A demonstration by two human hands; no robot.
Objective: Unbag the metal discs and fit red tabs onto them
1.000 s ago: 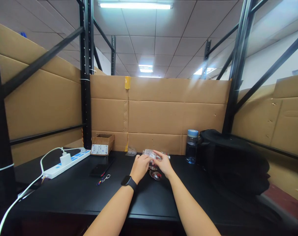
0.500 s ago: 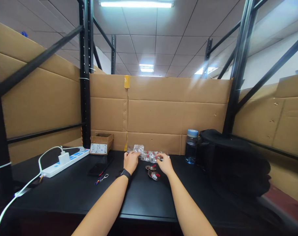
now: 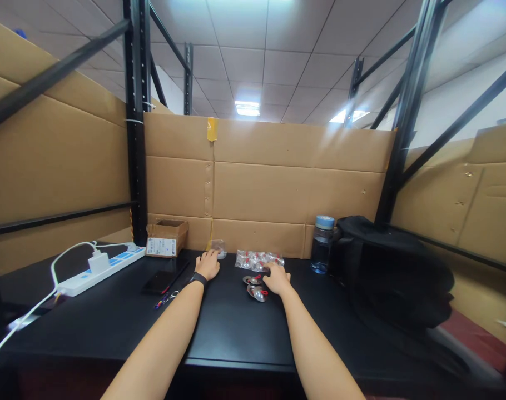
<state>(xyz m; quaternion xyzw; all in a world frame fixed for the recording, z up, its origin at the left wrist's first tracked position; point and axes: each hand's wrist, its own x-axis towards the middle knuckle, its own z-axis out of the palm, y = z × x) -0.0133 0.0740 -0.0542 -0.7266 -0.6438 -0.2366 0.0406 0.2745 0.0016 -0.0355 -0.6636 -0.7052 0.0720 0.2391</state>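
On the left of the dark surface [image 3: 236,333] we see a white power strip [image 3: 103,270], then a dark phone [image 3: 156,282], with a keychain [image 3: 164,301] just in front of it. Behind them a small cardboard box [image 3: 167,239] stands by the cardboard wall [image 3: 261,194].

Next comes our left hand [image 3: 208,264], palm down, its fingers reaching to the near edge of a clear wrapper [image 3: 218,247]; we cannot tell whether they pinch it or only lie against it.

Near the middle, towards the back, lies a clear packet [image 3: 258,260] with red and silvery pieces showing inside. Its long axis runs left to right, roughly along the wall. In front of it, loose metal discs [image 3: 254,290] with red loops lie in two small groups, one nearer to us than the other.

Our right hand [image 3: 278,278] is the nearer to both: the discs lie just to its left, the packet ahead and mostly leftward, its right end by the fingertips. Thumb and fingers stand apart, and we see nothing held; contact with the packet is unclear. From our left hand, packet and discs both lie to the right.

Farther right stand a blue-capped bottle [image 3: 322,244] and a bulky black bag [image 3: 395,272].
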